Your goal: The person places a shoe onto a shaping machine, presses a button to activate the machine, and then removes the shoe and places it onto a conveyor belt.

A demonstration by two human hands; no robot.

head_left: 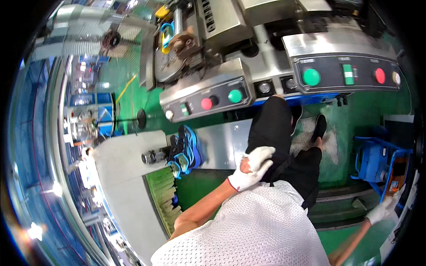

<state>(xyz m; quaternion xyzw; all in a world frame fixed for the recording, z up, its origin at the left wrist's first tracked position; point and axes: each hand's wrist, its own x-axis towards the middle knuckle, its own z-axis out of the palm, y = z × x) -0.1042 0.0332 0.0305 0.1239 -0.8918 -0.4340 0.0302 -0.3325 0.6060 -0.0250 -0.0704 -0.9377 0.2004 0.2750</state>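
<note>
My left hand (pixel 253 169), in a worn white knit glove, is held over my lap above my black shorts. Its fingers are apart and I see nothing between them. Far out to the right, my right hand (pixel 382 212), also in a white glove, reaches toward the edge of view. Motion and the rim distortion smear its fingers, so whether it grips something is unclear. Nearest to it is a blue metal frame (pixel 375 162) with an orange-brown panel. Black and blue sports shoes (pixel 188 148) stand on the metal bench (pixel 222 139) to the left of my left hand.
Ahead is a machine with a left control panel (pixel 206 102) and a right control panel (pixel 346 73), both with coloured buttons. A dark, clear-looking cylinder (pixel 155 155) lies beside the shoes on a grey worktop (pixel 128 177). A large fan (pixel 111 40) stands at far left.
</note>
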